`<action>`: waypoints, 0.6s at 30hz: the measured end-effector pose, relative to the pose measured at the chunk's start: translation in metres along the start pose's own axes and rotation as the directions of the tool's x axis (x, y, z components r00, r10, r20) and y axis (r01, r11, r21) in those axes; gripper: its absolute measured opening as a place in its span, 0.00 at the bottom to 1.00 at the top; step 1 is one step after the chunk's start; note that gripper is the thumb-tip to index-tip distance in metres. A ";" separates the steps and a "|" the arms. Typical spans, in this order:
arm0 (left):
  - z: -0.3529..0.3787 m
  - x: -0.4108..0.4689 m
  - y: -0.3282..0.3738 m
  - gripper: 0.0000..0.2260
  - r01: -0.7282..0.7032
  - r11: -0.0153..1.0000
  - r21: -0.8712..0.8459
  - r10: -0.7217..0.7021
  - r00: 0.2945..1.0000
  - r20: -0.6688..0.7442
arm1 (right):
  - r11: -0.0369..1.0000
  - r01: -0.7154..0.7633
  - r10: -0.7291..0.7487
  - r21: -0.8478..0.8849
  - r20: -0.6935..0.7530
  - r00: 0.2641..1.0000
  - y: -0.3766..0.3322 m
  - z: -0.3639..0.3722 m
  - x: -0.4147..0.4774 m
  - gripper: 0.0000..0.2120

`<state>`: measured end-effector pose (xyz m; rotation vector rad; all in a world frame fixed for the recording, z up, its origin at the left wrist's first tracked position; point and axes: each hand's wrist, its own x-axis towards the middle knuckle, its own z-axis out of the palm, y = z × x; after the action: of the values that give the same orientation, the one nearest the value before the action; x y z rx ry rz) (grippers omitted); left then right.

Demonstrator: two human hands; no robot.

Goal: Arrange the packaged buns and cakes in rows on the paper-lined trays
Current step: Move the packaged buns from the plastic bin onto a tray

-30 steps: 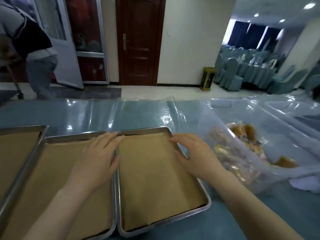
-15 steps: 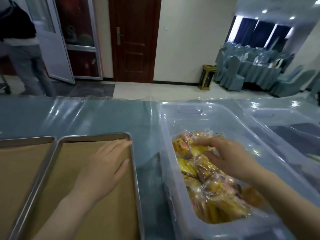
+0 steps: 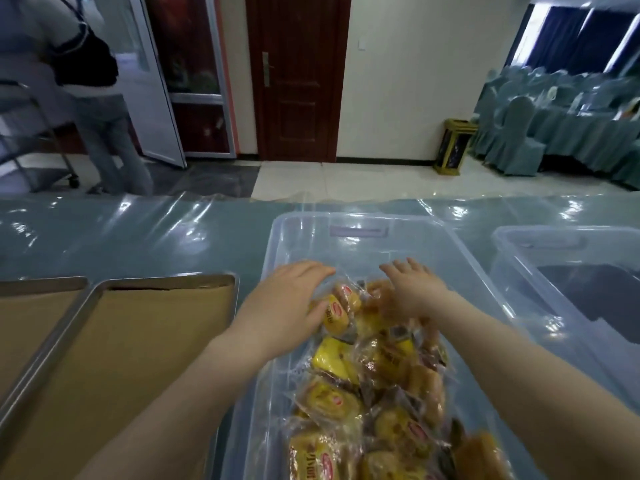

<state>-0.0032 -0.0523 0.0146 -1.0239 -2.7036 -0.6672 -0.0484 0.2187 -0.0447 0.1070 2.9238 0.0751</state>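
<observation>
Clear plastic is forming the bin point(image 3: 356, 233) that is sitting on the film-covered bench point(image 3: 138, 237), just right of the metal trays. In the head view, the packaged buns and cakes point(image 3: 332, 362) are lying heaped inside this bin, yellow and brown in crinkled wrappers.

The left grip point(image 3: 287, 299) is reaching in over the bin's left wall, palm down. Its fingers are stretching almost straight above the far end of the heap and its thumb is touching a yellow packet point(image 3: 334, 315). It is clasping nothing.

The right grip point(image 3: 412, 292) is lying palm down on the heap beside it. Its fingers are spreading out straight, and no packet is showing pinched between them.

Brown paper point(image 3: 138, 358) is lining the nearer tray point(image 3: 166, 280), and a second tray point(image 3: 41, 284) is sitting against its left side. Another clear bin point(image 3: 519, 244) is standing to the right. Beyond the bench, a person point(image 3: 104, 133) is standing by a glass door.
</observation>
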 end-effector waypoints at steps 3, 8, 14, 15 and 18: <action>0.015 0.027 -0.002 0.22 0.010 0.998 0.063 -0.015 0.996 0.082 | 0.999 -0.020 0.022 -0.050 0.036 0.999 0.001 0.039 0.010 0.42; 0.058 0.084 -0.005 0.26 -0.009 0.959 0.282 -0.097 0.929 0.358 | 0.995 0.046 -0.043 0.083 -0.043 0.998 -0.018 0.080 0.012 0.39; 0.122 0.103 -0.034 0.42 0.293 0.896 0.333 -0.425 0.782 0.455 | 0.988 0.079 -0.055 0.130 -0.179 0.982 -0.014 0.095 0.010 0.37; 0.130 0.099 -0.040 0.47 0.329 0.879 0.345 -0.463 0.762 0.453 | 0.988 0.086 -0.060 0.130 -0.197 0.979 -0.014 0.097 0.010 0.36; 0.150 0.087 -0.053 0.53 0.338 0.854 0.396 -0.495 0.761 0.418 | 0.985 0.100 -0.063 0.143 -0.246 0.967 -0.014 0.101 0.013 0.32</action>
<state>-0.1037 0.0333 -0.1094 -0.5596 -3.4092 -0.0019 -0.0401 0.2103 -0.1470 0.0001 3.1694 -0.1632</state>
